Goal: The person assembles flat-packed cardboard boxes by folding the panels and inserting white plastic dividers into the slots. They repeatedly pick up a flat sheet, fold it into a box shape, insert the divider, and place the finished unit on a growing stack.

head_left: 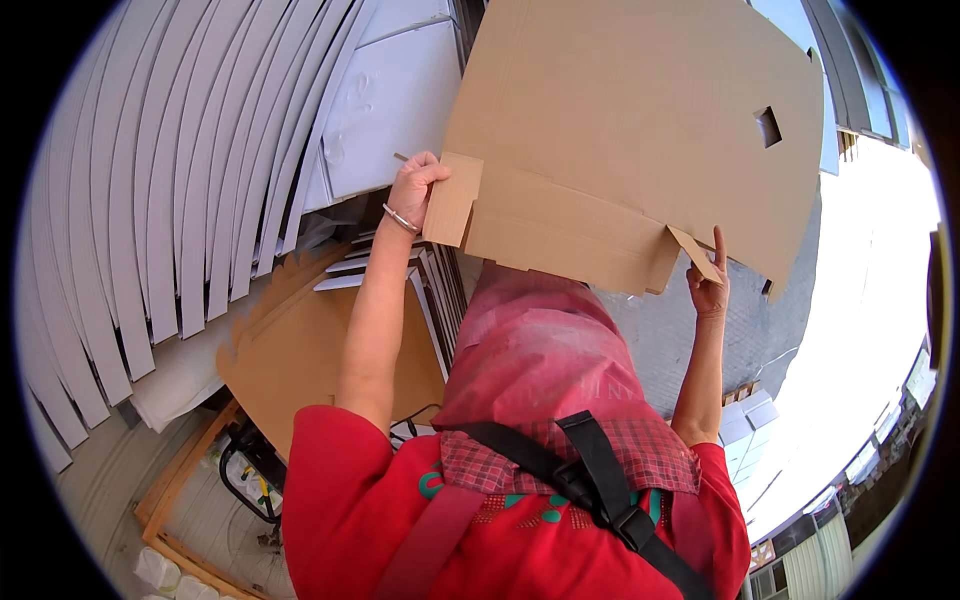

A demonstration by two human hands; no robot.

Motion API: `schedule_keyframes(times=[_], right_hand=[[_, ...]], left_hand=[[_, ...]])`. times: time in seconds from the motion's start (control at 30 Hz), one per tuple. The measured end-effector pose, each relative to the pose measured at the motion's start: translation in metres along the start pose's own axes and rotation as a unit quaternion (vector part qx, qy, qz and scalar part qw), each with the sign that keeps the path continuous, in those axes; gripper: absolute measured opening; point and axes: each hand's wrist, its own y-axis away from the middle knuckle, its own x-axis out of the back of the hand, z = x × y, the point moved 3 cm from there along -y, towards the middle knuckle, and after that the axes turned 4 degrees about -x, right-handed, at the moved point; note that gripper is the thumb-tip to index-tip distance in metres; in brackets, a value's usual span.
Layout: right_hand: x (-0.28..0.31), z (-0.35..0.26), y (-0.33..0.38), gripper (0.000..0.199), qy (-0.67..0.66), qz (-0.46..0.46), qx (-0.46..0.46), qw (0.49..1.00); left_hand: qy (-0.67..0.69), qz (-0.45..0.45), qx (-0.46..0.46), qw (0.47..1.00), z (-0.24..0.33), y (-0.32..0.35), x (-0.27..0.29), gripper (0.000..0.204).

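A large brown die-cut cardboard sheet (620, 110) spreads out in front of me, with a square hole near its right side and folded flaps along its near edge. At the left corner my left hand (412, 188) is closed on a narrow flap (455, 195), thumb on top. My right hand (708, 285) is at a raised, creased flap (690, 250) on the near edge. Its index finger points up beside that flap while the other fingers are curled against it, partly hidden.
Many long white-edged panels (190, 150) stand in a row at the left. White boards (390, 110) lie behind my left hand. Below it are a brown carton piece (310, 340) and several thin upright sheets (440, 300). Grey floor (680, 340) shows at the right.
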Motion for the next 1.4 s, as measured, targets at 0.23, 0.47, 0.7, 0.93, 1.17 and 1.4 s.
schedule_keyframes(times=[0.23, 0.47, 0.7, 0.93, 1.17, 1.4], right_hand=[[-0.043, 0.01, -0.022, 0.066, -0.02, -0.062, 0.082, 0.994], [-0.046, 0.017, -0.054, 0.067, 0.26, -0.042, -0.015, 0.964], [-0.051, 0.039, -0.026, 0.071, 0.175, -0.078, -0.03, 0.981], [-0.053, -0.005, -0.019, 0.039, -0.112, -0.109, 0.195, 0.968], [-0.077, -0.156, 0.025, 0.033, 0.08, -0.032, 0.426, 0.901], [-0.119, -0.145, 0.07, 0.018, 0.428, 0.028, 0.414, 0.803]], left_hand=[[0.013, -0.05, -0.212, 0.976, 0.078, 0.023, -0.05, 0.012], [-0.056, -0.092, -0.363, 0.925, 0.122, 0.052, -0.131, 0.013], [-0.081, -0.269, -0.404, 0.87, 0.158, 0.104, -0.206, 0.008], [-0.123, -0.336, -0.438, 0.825, 0.182, 0.115, -0.23, 0.011], [-0.052, -0.276, -0.436, 0.855, 0.163, 0.072, -0.21, 0.013], [-0.25, -0.132, -0.391, 0.876, 0.133, 0.106, -0.146, 0.005]])
